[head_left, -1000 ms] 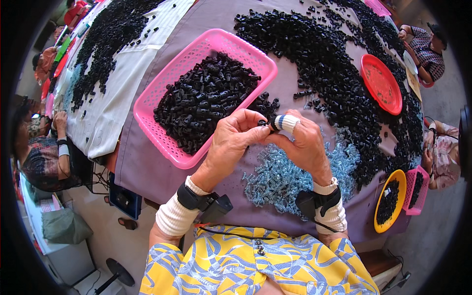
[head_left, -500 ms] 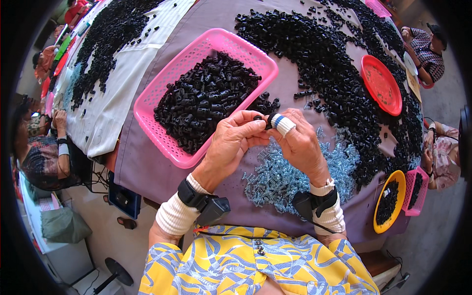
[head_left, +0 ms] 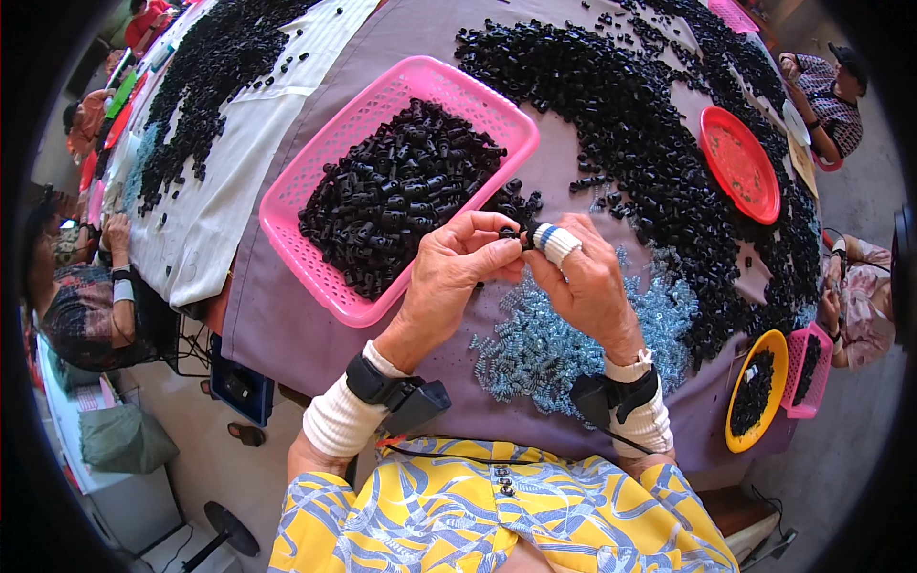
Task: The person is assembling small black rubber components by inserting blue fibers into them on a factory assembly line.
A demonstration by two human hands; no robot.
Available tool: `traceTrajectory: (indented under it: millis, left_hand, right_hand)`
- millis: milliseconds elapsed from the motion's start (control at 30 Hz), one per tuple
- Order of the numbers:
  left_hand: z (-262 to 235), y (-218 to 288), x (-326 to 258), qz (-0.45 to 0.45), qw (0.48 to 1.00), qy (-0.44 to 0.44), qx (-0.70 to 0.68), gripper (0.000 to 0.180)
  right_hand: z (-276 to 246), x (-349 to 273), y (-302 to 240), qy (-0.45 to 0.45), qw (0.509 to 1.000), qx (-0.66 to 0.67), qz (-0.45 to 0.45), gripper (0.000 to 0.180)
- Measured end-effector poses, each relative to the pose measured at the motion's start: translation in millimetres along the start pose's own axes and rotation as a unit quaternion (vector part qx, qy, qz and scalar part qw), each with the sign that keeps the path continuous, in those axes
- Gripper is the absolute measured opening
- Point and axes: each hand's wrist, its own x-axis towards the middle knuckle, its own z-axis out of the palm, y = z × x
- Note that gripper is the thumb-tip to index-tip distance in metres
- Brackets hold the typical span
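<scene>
We judge the work well begun but far from done: the pink basket is full of black pieces, yet a broad heap remains on the counter. Our left hand and right hand pinch one small black part between their fingertips, above the blue springs.

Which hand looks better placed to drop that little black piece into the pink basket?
Probably the left hand: it pinches the small black piece and lies right beside the pink basket, with the right hand farther away.

Pink basket of black parts, pale-blue springs, purple tablecloth.
</scene>
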Motion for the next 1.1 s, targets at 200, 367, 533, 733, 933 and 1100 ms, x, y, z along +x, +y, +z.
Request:
traceTrajectory:
  millis: [200, 367, 533, 733, 933, 1100]
  left_hand:
    - [4, -2, -3, 0.081, 0.987, 0.031, 0.135, 0.024]
    - [7, -5, -4, 0.088, 0.979, 0.054, 0.175, 0.024]
    - [4, -10, -2, 0.116, 0.962, 0.064, 0.238, 0.025]
    - [4, -9, -2, 0.133, 0.943, 0.071, 0.298, 0.025]
    - [6, -8, -5, 0.184, 0.923, 0.08, 0.327, 0.023]
    - [8, -6, -4, 0.217, 0.907, 0.078, 0.353, 0.024]
  right_hand:
    - [-3, 2, 1, 0.03, 0.999, 0.004, 0.026, 0.012]
    - [-4, 6, 1, 0.01, 0.999, -0.033, 0.001, 0.013]
    - [-2, 6, 1, 0.007, 0.995, -0.094, -0.029, 0.013]
    - [-1, 6, -1, -0.014, 0.991, -0.123, -0.058, 0.014]
    - [4, 3, -3, -0.041, 0.991, -0.117, -0.042, 0.015]
    - [5, 3, -4, -0.017, 0.987, -0.159, -0.032, 0.015]
